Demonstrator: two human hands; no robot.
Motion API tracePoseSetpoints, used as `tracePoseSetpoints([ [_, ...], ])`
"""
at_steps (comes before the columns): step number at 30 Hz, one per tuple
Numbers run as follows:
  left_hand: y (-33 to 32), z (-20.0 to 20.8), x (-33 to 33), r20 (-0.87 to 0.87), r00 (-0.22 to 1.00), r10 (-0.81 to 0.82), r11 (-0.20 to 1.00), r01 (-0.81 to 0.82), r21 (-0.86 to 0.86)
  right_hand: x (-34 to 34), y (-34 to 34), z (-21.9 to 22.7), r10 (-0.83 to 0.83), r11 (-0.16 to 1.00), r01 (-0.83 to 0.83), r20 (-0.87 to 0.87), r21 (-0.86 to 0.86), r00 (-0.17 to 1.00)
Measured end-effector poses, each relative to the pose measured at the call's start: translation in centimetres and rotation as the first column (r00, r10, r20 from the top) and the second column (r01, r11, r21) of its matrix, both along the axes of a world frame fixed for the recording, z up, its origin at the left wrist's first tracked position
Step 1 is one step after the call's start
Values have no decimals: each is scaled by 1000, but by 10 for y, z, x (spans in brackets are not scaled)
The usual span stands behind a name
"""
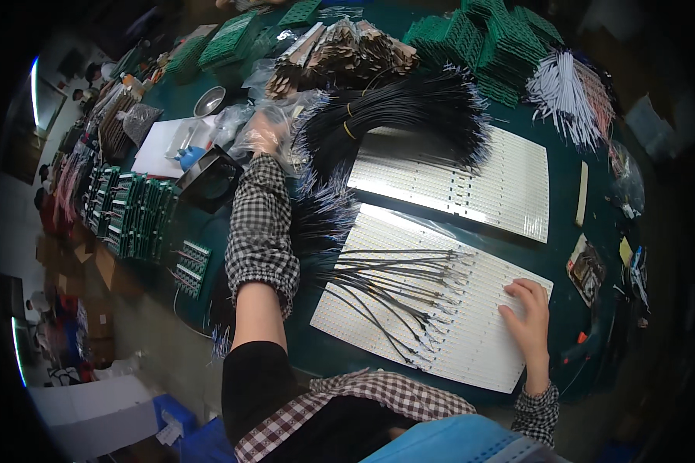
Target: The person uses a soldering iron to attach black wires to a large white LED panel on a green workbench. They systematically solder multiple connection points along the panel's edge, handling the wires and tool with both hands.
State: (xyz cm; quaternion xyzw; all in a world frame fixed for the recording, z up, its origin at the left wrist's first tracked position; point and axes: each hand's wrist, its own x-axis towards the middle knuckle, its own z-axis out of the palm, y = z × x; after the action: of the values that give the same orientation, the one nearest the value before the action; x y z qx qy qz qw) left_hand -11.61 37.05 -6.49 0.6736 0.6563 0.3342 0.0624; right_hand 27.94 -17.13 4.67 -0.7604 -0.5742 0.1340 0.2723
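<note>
My left hand (266,133) reaches far forward among crumpled clear plastic bags (301,108); its fingers are blurred behind the plastic, so their grip is hidden. My right hand (527,318) rests with fingers apart on the right edge of a white circuit-board panel (479,347), holding nothing. Across that panel's left half lie several black cables (386,270), their thin stripped ends fanned out over the rows of small pads. Behind it is a second white panel (517,177), partly covered by a thick bundle of black cables (401,108) tied with yellow bands.
A black box-like device (208,179) and a blue round object (189,157) stand left of my forearm. Green circuit boards (135,208) are stacked at the left, more green boards (510,46) at the back right. White wires (564,96) and a bagged part (587,268) lie right.
</note>
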Motion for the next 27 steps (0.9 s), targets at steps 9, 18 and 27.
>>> tracePoseSetpoints([
  [9,0,-1,-12,52,992,-117,993,117,-11,-2,0,4,12,1000,-12,-15,-21,1000],
  [18,-10,22,1,-82,995,-59,994,50,-98,-4,-3,4,-6,999,6,-7,-47,1000],
  [27,-2,5,-13,37,992,-122,991,124,-57,-4,-3,3,-5,999,4,-23,-53,1000],
])
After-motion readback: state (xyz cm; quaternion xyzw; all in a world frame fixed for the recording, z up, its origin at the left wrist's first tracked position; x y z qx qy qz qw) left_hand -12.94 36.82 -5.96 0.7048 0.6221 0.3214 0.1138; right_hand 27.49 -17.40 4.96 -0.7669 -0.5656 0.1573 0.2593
